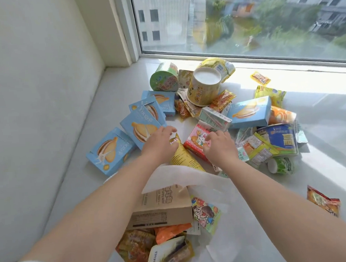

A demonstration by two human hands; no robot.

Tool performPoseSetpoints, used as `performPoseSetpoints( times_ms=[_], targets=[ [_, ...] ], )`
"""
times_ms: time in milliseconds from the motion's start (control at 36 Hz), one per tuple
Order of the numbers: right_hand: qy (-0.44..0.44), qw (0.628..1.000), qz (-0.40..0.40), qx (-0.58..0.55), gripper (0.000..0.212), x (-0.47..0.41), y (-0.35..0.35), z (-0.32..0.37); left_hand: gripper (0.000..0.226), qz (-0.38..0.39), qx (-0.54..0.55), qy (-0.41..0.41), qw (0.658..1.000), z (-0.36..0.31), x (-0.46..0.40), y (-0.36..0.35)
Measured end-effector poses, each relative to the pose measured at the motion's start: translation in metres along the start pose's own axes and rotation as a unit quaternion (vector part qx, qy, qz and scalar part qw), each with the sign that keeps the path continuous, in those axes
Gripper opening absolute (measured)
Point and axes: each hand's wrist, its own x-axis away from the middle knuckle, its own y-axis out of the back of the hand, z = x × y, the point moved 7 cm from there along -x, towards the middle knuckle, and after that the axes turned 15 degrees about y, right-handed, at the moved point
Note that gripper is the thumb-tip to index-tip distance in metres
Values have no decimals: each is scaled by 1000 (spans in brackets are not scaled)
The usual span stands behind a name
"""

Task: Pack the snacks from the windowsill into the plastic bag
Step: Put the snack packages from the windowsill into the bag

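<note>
A pile of snacks lies on the white windowsill. My left hand reaches over a blue biscuit box, fingers spread and relaxed, just above a yellow pouch. My right hand rests on a red and pink carton, fingers curled around its near edge. The white plastic bag lies open below my arms. It holds a brown box, a cartoon packet and several orange and yellow packets.
Several more blue biscuit boxes lie left. Two noodle cups, a green cup, a blue packet and small sachets spread toward the window. A red packet lies alone at right. A wall stands at left.
</note>
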Motion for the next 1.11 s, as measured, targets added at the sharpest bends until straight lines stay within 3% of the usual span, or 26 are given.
performPoseSetpoints(
  times_ms=[250, 472, 694, 861, 1028, 1111],
  targets=[
    [-40, 999, 6, -6, 34, -75, 2, -43, 45, 38, -41, 31, 998, -26, -96, -11],
    [-13, 999, -36, -17, 30, -138, -9, -70, 49, 87, -12, 126, 988, -25, -165, -51],
    [-73, 989, -111, -67, 31, -177, -6, -123, 69, -2, 123, 205, 971, -21, -219, -58],
    [-134, 990, -41, -12, 64, -199, -16, -157, 94, -8, 105, 206, 973, -28, -245, -70],
    [-123, 989, -18, -85, 82, -212, -36, -164, 90, -70, 51, 205, 975, -36, -257, -72],
    [-104, 992, -4, -76, 89, -216, -41, -164, 89, -53, 82, 199, 975, -45, -256, -81]
  ],
)
